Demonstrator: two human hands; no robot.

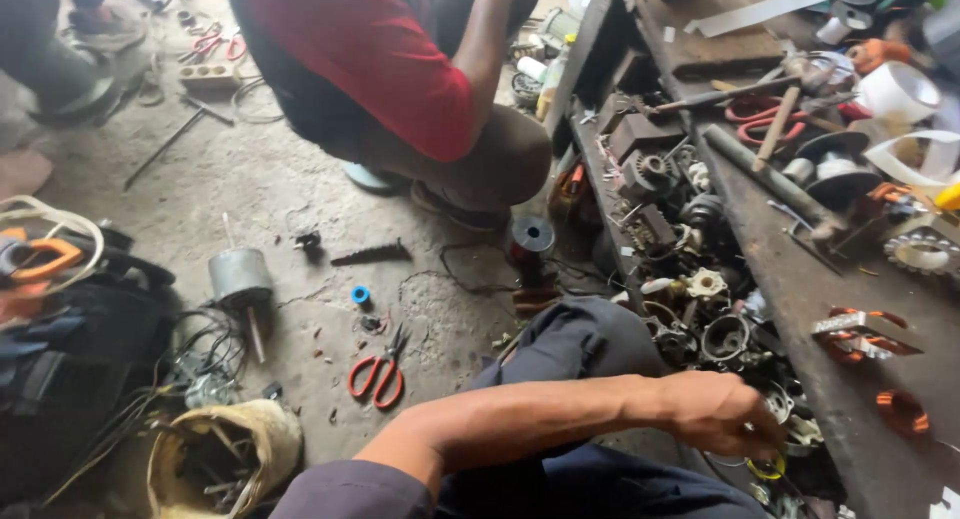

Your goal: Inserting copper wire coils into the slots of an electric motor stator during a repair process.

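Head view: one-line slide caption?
A hand reaches into a heap of motor parts on a low shelf; red-handled scissors lie on the floor, and a person in red crouches opposite.

Repair workshop, messy and dusty. Bare concrete floor [290, 194] with red scissors [378, 377], small motor [240, 276], loose wires [190, 354]. Dark wooden workbench [800, 279] along right side, lower shelf stuffed with old motor parts [690, 289]. Copper wire coils [865, 334] near bench front edge, tape rolls [895, 89] at far corner.
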